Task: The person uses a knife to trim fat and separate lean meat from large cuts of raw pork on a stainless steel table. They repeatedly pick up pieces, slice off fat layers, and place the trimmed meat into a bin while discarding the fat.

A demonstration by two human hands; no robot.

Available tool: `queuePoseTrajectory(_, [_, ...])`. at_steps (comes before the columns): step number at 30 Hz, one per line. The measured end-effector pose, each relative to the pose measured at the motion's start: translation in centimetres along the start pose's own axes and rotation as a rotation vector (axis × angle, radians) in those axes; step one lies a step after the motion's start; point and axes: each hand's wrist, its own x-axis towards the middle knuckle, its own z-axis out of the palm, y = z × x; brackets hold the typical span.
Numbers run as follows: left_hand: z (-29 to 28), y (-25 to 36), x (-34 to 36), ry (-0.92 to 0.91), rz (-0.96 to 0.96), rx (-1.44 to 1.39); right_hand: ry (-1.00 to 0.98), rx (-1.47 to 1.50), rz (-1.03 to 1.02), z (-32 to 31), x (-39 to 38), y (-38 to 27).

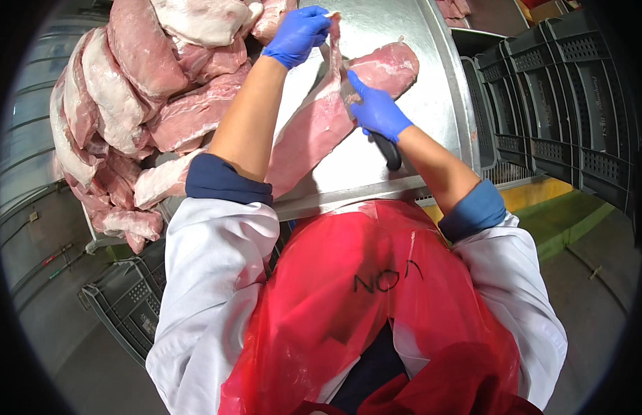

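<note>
A long pink cut of meat [310, 131] lies slantwise across the metal table [445, 111]. My left hand [297, 36], in a blue glove, pinches the top end of a thin strip of meat trim [335, 48] and holds it up above the cut. The strip's lower end runs down to the meat's surface. In my blue-gloved right hand [378, 111] is a knife, its black handle [386, 151] sticking out below the palm. That hand rests close against the cut, beside the foot of the strip. Most of the blade is hidden by hand and meat.
A big heap of meat pieces [141, 76] covers the left of the table, some hanging over its edge. Stacked dark plastic crates [556, 104] stand at the right, and another crate [127, 304] is low at the left. More meat [454, 10] shows at the far right.
</note>
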Motion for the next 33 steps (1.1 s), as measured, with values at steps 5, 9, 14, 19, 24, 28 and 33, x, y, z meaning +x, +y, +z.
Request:
queuePoseTrajectory(5, [-12.6,-1.2,-2.4,0.288,-0.211,-0.025,0.012,-0.167,-0.382,1.7,-11.7,5.0])
queuePoseTrajectory(9, [-15.7,-5.9,-4.8,0.169,-0.121,1.111,-0.054,-0.036,0.165,-2.5,-12.9,-0.2])
queuePoseTrajectory(14, [-4.4,-7.2,-7.4,-0.407,0.166,1.538,0.183,0.178,0.031,-1.8,-2.3,1.3])
queuePoseTrajectory(19, [-4.9,-5.6,-7.1,-0.354,-0.113,1.335,0.251,0.250,-0.085,2.3,5.4,0.6])
queuePoseTrajectory(24, [-2.9,-2.0,-6.6,-0.352,-0.067,1.402,0.065,-0.091,0.020,3.3,5.0,-2.4])
queuePoseTrajectory(28, [-2.1,0.5,-6.1,-0.369,-0.036,1.379,-0.006,-0.195,-0.077,3.5,-1.3,-0.4])
queuePoseTrajectory(33, [0.4,3.5,-6.9,-0.435,0.114,1.477,0.052,-0.062,-0.022,4.6,3.9,-2.6])
